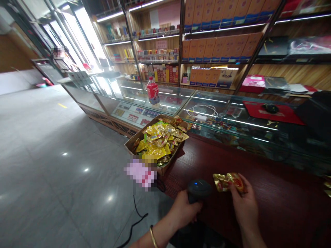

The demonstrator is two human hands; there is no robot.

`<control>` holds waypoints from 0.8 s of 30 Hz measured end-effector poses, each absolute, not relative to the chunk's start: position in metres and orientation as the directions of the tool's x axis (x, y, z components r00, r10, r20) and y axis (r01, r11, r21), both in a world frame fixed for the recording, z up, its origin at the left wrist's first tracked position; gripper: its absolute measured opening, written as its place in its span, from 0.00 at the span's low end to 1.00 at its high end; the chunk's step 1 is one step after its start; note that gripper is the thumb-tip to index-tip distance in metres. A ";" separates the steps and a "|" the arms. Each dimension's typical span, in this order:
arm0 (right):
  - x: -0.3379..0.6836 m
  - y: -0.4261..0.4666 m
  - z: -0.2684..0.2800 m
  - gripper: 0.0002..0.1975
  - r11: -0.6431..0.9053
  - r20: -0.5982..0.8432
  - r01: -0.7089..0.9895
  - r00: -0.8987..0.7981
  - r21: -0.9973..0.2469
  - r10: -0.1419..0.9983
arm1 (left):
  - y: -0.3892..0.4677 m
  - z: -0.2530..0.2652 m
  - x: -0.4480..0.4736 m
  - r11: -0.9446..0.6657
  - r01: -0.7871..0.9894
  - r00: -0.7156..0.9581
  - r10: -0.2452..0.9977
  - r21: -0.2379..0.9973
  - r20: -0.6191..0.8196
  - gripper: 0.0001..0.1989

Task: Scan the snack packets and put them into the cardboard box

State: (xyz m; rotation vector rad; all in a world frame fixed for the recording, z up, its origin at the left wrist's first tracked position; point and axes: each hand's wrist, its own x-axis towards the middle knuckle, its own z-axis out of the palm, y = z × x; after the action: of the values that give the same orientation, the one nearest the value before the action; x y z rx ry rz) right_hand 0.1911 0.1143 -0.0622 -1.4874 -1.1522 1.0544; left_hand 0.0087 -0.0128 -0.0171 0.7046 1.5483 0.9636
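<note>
In the head view, the scanner [198,189] is held by the left grip [184,207], wrapped around it. Right of the scanner, over the table [276,186], the gold packet [224,181] is pinched at its far end by the nearer right grip [245,204], its long axis directed roughly toward the scanner.

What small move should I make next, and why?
Probably bring the gold packet in your right hand nearer the dark scanner: your left hand grips the scanner, and the packet is held off to its side, apart from it.
</note>
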 end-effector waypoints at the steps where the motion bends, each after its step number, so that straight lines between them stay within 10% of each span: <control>1: 0.192 0.114 -0.061 0.41 -0.104 -0.068 0.200 0.179 -0.974 0.981 | -0.016 -0.013 0.008 0.480 -0.056 -0.193 0.855 0.876 -0.481 0.06; 8: 0.193 0.110 -0.057 0.33 -0.042 0.002 0.305 0.144 -0.951 0.990 | -0.035 0.034 0.007 0.193 0.152 -0.129 0.976 0.969 -0.174 0.16; 24: 0.192 0.117 -0.075 0.29 0.098 0.116 0.165 0.102 -0.981 0.988 | -0.040 0.034 0.005 0.205 0.265 -0.144 0.975 0.942 -0.171 0.13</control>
State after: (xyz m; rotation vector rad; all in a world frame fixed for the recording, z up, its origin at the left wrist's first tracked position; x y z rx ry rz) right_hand 0.1916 0.1172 -0.0754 -1.2937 -1.2894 0.9673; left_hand 0.0050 -0.0400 0.0344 1.2036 1.5890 1.0028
